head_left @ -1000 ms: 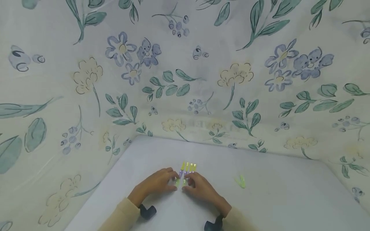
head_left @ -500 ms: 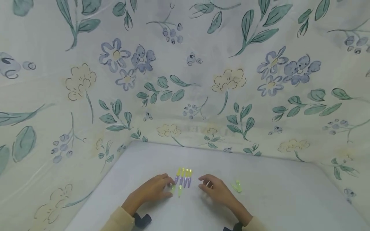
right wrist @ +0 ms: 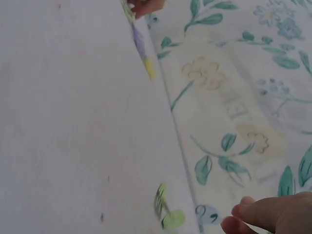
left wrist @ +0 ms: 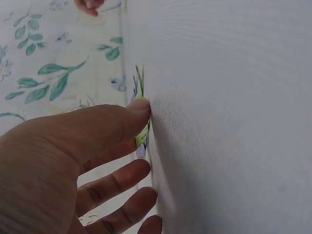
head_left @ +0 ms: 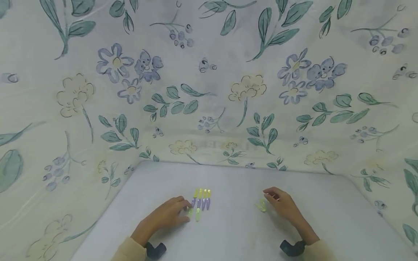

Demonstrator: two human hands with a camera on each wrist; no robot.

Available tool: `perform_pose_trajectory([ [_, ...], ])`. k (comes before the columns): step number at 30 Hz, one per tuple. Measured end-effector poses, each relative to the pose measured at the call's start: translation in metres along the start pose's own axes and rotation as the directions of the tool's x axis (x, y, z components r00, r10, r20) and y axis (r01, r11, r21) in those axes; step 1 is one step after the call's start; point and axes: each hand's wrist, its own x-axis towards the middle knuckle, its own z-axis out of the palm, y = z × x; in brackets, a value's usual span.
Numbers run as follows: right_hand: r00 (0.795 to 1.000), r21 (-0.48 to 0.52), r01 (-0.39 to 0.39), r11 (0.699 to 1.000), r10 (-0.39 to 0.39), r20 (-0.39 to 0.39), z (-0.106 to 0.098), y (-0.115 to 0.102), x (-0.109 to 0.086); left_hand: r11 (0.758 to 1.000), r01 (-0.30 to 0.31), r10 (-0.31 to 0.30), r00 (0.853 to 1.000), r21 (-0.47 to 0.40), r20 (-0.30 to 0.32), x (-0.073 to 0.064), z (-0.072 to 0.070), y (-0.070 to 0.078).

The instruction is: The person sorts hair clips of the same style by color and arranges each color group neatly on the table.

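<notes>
Small yellow snap hair clips (head_left: 205, 192) lie in a row on the white table, with purple snap hair clips (head_left: 204, 203) in a row just below. Beneath these, one green hair clip (head_left: 197, 214) lies alone. My left hand (head_left: 166, 214) holds another green hair clip (left wrist: 142, 136) at the left end, thumb and index finger at its ends; part of it is hidden by the thumb. My right hand (head_left: 283, 203) hovers with loosely bent fingers beside a small group of loose green hair clips (head_left: 262, 206). In the right wrist view its fingertips are apart from these clips (right wrist: 173, 219).
The white tabletop (head_left: 228, 232) meets a flower-patterned cloth wall (head_left: 209, 108) at the back and sides. Dark wrist camera mounts (head_left: 292, 248) sit at both wrists, close above the table.
My right hand has let go of the single green clip near the rows and moved right to the loose green clips. The left hand stays at its clip. The head view has shifted.
</notes>
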Motion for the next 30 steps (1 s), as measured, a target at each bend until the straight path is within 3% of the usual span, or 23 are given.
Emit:
perform_pose_trajectory([
  [3,0.999,-0.030,-0.013,0.999,0.014,0.033,0.002,0.011,0.001,1.000,0.018,-0.018,1.000,-0.013,0.006,-0.007,0.002,-0.002],
  [8,0.991,-0.042,0.065,0.997,-0.060,0.119,0.007,0.019,0.004,0.999,0.029,-0.029,1.000,-0.022,0.006,-0.014,0.003,-0.007],
  [14,0.975,-0.098,0.141,0.985,-0.121,0.188,0.005,0.026,0.005,1.000,-0.001,0.001,1.000,-0.008,-0.012,-0.007,0.001,-0.007],
  [20,0.974,-0.138,0.157,0.978,-0.129,0.188,0.002,0.033,0.002,1.000,-0.021,0.021,1.000,0.013,0.001,0.004,-0.001,-0.006],
  [24,0.979,-0.129,0.125,0.984,-0.101,0.178,0.001,0.033,0.001,1.000,-0.020,0.020,1.000,0.002,0.009,0.005,-0.002,-0.004],
  [30,0.970,-0.109,0.142,0.984,-0.116,0.212,0.001,0.034,0.003,1.000,0.023,-0.023,1.000,-0.004,0.017,0.002,0.002,-0.005],
])
